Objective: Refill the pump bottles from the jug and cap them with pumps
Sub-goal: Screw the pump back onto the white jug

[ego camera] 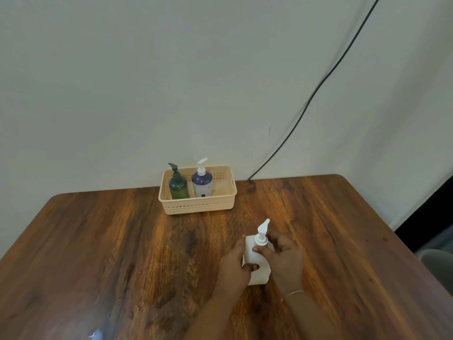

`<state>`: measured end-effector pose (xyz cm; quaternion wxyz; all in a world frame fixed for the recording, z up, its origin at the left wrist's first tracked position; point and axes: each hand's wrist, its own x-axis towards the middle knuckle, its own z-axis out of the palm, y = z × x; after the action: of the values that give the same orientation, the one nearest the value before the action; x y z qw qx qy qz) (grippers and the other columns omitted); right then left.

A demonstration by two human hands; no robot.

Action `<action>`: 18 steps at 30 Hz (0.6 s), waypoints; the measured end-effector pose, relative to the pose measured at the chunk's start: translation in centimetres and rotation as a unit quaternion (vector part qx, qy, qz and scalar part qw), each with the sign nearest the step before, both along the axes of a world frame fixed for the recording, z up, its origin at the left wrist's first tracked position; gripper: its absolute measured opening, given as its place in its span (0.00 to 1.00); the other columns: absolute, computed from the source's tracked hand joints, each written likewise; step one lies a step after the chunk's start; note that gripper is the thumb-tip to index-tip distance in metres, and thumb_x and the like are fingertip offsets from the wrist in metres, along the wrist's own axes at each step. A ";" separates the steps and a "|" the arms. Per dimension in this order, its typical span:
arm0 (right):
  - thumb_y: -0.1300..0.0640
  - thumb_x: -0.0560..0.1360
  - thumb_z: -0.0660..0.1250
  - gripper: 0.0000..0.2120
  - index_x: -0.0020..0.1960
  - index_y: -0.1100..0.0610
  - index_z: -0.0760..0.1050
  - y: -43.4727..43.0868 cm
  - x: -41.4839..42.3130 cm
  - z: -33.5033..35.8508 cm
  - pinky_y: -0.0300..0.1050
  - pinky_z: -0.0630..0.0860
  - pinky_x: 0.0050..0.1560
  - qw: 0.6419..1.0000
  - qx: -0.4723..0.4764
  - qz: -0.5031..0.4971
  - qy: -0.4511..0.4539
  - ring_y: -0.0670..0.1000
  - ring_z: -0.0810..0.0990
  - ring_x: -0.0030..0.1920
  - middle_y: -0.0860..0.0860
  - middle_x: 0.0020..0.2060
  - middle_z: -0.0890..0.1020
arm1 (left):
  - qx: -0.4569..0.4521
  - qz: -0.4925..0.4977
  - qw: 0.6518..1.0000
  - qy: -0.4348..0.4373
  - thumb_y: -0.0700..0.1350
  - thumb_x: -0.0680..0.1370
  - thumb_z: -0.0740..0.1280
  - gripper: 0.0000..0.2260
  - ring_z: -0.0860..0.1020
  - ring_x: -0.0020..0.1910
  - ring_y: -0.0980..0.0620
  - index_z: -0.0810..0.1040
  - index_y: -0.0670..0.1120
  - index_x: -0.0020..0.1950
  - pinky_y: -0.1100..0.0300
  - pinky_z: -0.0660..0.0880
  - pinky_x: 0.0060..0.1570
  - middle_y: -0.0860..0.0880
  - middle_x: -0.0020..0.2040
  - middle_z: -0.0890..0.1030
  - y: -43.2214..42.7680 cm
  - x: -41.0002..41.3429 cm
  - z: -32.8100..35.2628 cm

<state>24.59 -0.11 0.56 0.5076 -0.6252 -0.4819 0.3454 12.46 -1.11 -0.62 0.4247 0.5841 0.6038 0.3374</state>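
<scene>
Left hand (234,262) is gripping the white bottle (255,263) while the right hand (282,253) is pinching its pump (261,235), probably screwing it on. Two capped bottles (190,184) are sitting in the basket (198,204) beyond her hands, so this looks nearly done; no jug visible.

Pale object (96,335) (bottom edge) cut off, blurred.

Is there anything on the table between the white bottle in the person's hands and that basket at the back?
Nothing: in the head view only bare wooden table separates the white pump bottle from the basket.
</scene>
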 end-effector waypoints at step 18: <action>0.57 0.65 0.76 0.16 0.51 0.49 0.78 -1.2 0.6 -2.7 0.47 0.80 0.43 0.997 -0.047 0.051 0.022 0.48 0.81 0.43 0.46 0.41 0.84 | -0.004 0.047 0.996 0.072 0.44 0.75 0.66 0.19 0.77 0.59 0.51 0.72 0.48 0.67 0.59 0.76 0.57 0.50 0.60 0.79 1.0 1.1 -0.5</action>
<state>25.22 -1.31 -2.18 0.4694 -0.6154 -0.4852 0.4069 13.57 -0.15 -1.14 0.3661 0.5762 0.6612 0.3111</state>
